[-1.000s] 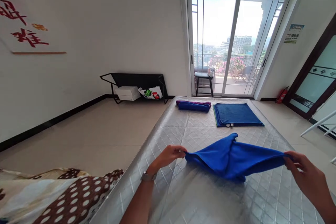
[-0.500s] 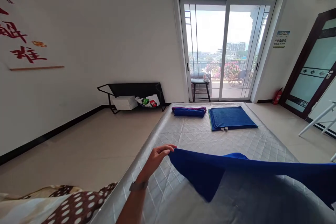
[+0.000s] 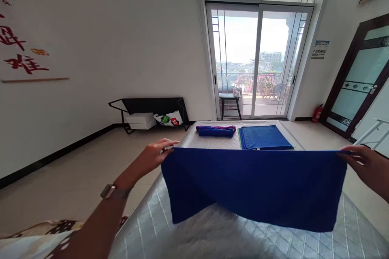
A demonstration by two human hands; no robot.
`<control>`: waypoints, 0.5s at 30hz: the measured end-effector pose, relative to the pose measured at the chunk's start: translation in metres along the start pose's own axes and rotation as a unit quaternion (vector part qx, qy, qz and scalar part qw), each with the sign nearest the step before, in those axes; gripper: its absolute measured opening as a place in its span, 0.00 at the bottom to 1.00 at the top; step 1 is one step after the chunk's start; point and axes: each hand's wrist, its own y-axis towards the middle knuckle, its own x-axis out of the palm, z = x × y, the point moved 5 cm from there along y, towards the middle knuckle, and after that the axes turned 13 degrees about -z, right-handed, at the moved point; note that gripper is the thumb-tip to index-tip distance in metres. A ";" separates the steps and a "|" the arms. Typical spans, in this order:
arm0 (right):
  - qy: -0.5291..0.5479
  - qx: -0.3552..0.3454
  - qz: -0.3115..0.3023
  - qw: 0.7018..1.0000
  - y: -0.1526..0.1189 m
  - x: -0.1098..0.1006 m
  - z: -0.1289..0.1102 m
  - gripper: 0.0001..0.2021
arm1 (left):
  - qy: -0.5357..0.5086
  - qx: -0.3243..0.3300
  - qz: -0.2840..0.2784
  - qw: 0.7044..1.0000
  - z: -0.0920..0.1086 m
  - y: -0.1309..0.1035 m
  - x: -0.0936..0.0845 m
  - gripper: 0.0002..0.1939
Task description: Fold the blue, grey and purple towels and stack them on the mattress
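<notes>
A blue towel (image 3: 255,186) hangs stretched between my two hands above the bed. My left hand (image 3: 156,153) pinches its upper left corner, thumb below and fingers on top. At the upper right corner my right hand (image 3: 364,164) grips the edge the same way. The towel's top edge is nearly straight and its lower edge hangs free over the silver quilted mattress (image 3: 142,226). Beyond it lie a flat stack of folded blue towels (image 3: 264,135) and a rolled blue and purple cloth (image 3: 215,131).
A black rack (image 3: 152,107) with white boxes (image 3: 140,120) stands by the left wall. Sliding glass doors (image 3: 258,60) are at the far end. A fire extinguisher (image 3: 317,113) stands near the dark-framed door (image 3: 358,85). Brown dotted bedding (image 3: 39,230) lies at lower left.
My left hand has moved left and up, and my right hand has come into view. The towel, slanted and partly folded before, now hangs spread and level.
</notes>
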 end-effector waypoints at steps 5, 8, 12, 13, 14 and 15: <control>0.040 -0.030 -0.022 0.999 0.042 0.017 -0.036 0.25 | 0.089 -0.003 0.111 0.990 0.014 0.013 -0.049 0.25; 0.049 -0.055 0.009 0.997 0.037 0.018 -0.036 0.30 | 0.132 -0.023 0.173 0.976 0.025 -0.015 -0.063 0.21; 0.043 -0.067 0.024 0.997 -0.003 0.030 -0.003 0.36 | 0.167 -0.038 0.200 0.965 0.023 -0.086 -0.029 0.16; 0.046 -0.066 0.008 0.997 -0.016 0.038 0.008 0.36 | 0.167 -0.030 0.191 0.967 0.019 -0.105 -0.010 0.16; 0.056 -0.069 -0.017 0.996 -0.029 0.049 0.020 0.34 | 0.156 -0.035 0.181 0.970 0.012 -0.124 0.011 0.15; 0.073 -0.075 -0.045 0.994 -0.042 0.062 0.030 0.32 | 0.145 -0.034 0.169 0.974 0.004 -0.140 0.034 0.14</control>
